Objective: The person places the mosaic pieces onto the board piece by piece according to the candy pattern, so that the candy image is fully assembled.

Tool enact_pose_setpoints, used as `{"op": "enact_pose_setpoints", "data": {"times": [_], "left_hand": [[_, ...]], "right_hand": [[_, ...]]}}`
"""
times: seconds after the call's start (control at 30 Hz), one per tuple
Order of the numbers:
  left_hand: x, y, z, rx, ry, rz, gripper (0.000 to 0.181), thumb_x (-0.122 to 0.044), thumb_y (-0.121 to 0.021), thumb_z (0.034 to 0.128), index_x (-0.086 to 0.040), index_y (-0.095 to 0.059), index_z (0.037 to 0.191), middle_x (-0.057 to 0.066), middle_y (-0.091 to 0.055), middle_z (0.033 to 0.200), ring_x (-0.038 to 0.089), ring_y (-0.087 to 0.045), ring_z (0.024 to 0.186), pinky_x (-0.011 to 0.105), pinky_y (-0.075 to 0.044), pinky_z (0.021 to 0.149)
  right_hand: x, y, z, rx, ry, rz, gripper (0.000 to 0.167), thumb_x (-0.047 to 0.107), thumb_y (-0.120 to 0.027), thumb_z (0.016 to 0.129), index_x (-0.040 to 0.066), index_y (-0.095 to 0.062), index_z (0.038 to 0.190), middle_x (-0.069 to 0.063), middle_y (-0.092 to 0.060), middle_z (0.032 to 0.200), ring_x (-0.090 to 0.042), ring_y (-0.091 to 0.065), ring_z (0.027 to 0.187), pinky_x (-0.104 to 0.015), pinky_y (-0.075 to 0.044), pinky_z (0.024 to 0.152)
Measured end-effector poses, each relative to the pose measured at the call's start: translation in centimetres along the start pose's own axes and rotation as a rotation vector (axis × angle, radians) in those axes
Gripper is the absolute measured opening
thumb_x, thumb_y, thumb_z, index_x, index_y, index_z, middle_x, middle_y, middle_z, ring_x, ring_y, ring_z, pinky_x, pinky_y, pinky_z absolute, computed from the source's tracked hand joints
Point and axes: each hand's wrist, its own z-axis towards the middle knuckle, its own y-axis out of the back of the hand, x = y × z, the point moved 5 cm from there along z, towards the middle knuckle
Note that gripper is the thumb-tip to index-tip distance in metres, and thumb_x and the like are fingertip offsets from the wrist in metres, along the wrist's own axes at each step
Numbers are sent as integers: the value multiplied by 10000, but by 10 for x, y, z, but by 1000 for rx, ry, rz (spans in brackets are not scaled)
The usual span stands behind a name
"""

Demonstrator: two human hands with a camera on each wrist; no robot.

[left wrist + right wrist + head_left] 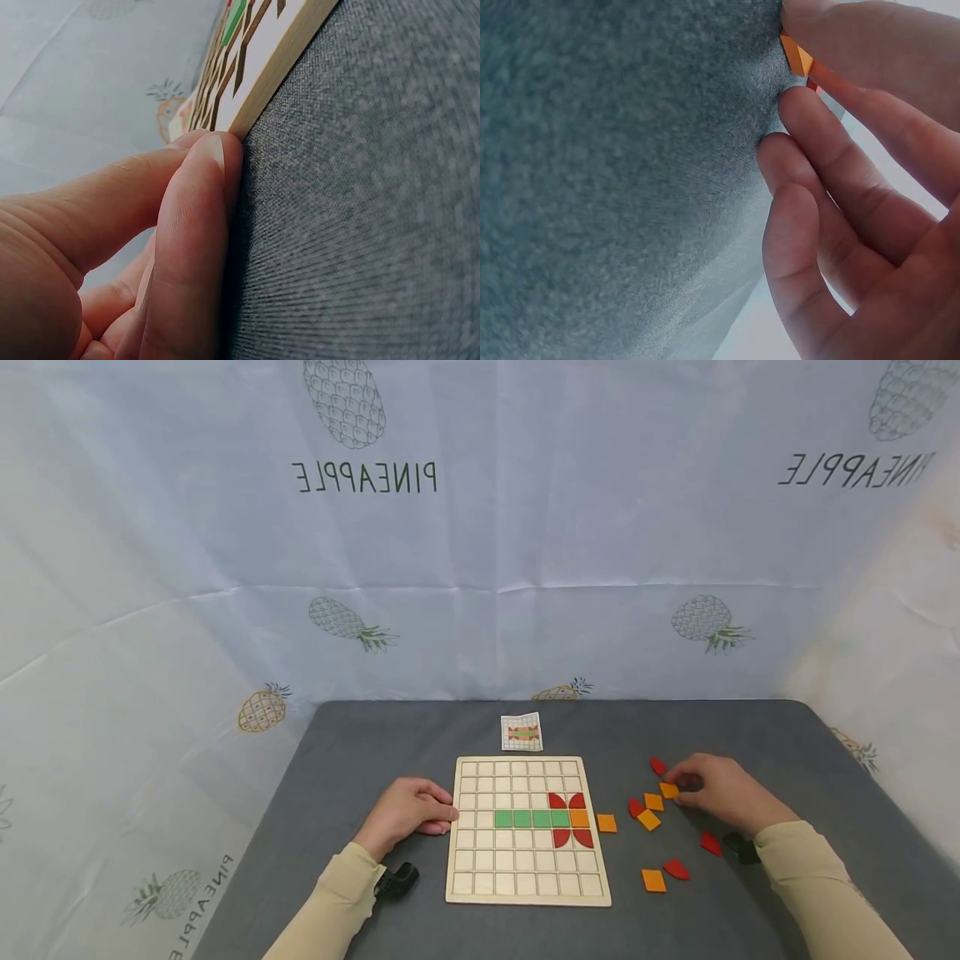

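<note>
A wooden grid board (472, 883) lies on the dark table, with a row of green squares (522, 818), an orange square (579, 818) and red curved pieces (582, 837) on its right part. The left hand (408, 814) grips the board's left edge; in the left wrist view its thumb and finger (187, 217) meet at the pale wooden edge (281, 71). To the right of the board, the right hand (716, 789) pinches a loose orange square (668, 791) between thumb and index finger. The right wrist view shows orange (795, 56) between those fingers, the other fingers (817, 180) loosely bent.
A small pattern card (521, 732) lies behind the board. Loose orange squares (653, 881) and red pieces (677, 869) are scattered to the board's right, one orange square (607, 823) close beside its edge. A pineapple-print cloth (465, 543) hangs behind the table (375, 735).
</note>
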Motion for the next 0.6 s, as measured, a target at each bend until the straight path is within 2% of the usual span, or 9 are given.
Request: {"op": "enact_pose_setpoints", "data": {"times": [0.3, 0.43, 0.6], "left_hand": [[0, 1, 0, 4, -4, -11, 343, -140, -931, 846, 9, -759, 1104, 82, -816, 871, 146, -787, 748, 317, -688, 719], [1, 2, 0, 11, -13, -9, 339, -139, -925, 854, 12, -761, 1109, 86, -819, 883, 146, -790, 752, 316, -688, 715], [1, 0, 1, 17, -19, -6, 345, -155, -930, 852, 3, -765, 1111, 75, -816, 876, 140, -789, 755, 314, -687, 716]], "right_hand": [[14, -1, 1, -31, 4, 6, 222, 170, -864, 915, 109, -809, 1120, -53, -727, 1091, -260, -691, 998, -533, -635, 872], [32, -5, 7, -41, 0, 19, 209, 189, -868, 914, 117, -813, 1103, -39, -724, 1078, -229, -670, 973, -516, -636, 872], [67, -14, 20, -29, -4, 59, 222, 198, -866, 925, 125, -816, 1129, -37, -721, 1095, -202, -661, 969, -448, -647, 838]]}}
